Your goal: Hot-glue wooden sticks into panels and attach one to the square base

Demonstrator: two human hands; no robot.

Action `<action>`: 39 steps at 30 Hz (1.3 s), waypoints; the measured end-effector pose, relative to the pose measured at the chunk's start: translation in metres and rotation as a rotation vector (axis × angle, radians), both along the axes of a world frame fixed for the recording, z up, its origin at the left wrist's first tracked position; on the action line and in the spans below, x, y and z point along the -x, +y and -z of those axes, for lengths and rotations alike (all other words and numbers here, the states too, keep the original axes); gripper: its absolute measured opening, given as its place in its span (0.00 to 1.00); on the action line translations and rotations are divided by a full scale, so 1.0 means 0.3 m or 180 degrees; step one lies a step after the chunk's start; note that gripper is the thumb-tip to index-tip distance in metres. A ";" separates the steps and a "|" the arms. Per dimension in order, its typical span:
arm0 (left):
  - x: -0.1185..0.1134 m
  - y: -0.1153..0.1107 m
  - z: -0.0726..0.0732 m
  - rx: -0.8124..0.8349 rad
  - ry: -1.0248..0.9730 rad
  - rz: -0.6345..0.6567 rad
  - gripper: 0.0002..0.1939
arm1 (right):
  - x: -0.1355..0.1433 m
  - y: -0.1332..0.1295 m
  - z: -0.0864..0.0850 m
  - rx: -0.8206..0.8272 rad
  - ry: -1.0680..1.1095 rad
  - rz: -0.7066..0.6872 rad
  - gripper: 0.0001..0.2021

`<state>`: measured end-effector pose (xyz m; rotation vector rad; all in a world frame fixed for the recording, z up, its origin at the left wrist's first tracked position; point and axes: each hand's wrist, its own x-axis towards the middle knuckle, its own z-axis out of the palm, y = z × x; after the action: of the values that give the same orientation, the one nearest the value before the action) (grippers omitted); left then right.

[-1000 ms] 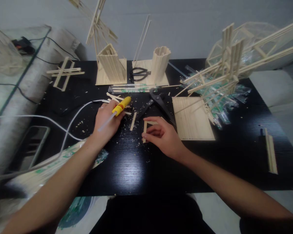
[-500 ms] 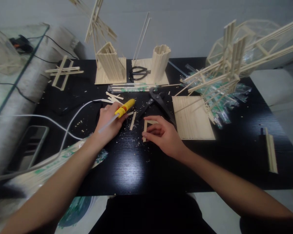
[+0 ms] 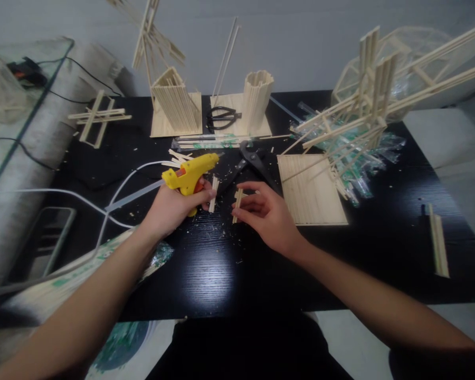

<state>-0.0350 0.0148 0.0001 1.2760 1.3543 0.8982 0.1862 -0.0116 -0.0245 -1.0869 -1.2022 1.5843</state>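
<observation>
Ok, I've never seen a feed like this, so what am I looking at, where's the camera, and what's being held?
There is no machine here: a person works with two bare hands, filmed by one camera on their head, looking forward and down. The left hand has its grip closed on a yellow glue gun trailing a white cable. The right hand pinches a small piece of wooden sticks. On the black table lie black pliers, scissors, a flat stick panel, two upright stick towers and loose offcuts.

No readable text, label or number anywhere.
</observation>
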 end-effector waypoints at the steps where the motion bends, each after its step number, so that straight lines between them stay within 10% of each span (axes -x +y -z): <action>1: -0.007 -0.004 0.004 0.0088 -0.0118 0.0084 0.14 | 0.002 0.000 -0.001 0.0024 0.0060 0.0014 0.25; 29: -0.072 -0.037 0.012 0.0482 -0.0357 0.0298 0.13 | 0.005 0.003 -0.004 0.0636 0.0212 0.0002 0.29; 39: -0.057 -0.020 -0.003 0.0200 -0.0348 -0.0210 0.13 | -0.027 0.009 -0.028 -0.0336 -0.0950 -0.0181 0.19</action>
<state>-0.0179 0.0087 0.0012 1.1240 1.3342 0.9499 0.1945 -0.0090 -0.0162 -1.2601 -1.5082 1.4160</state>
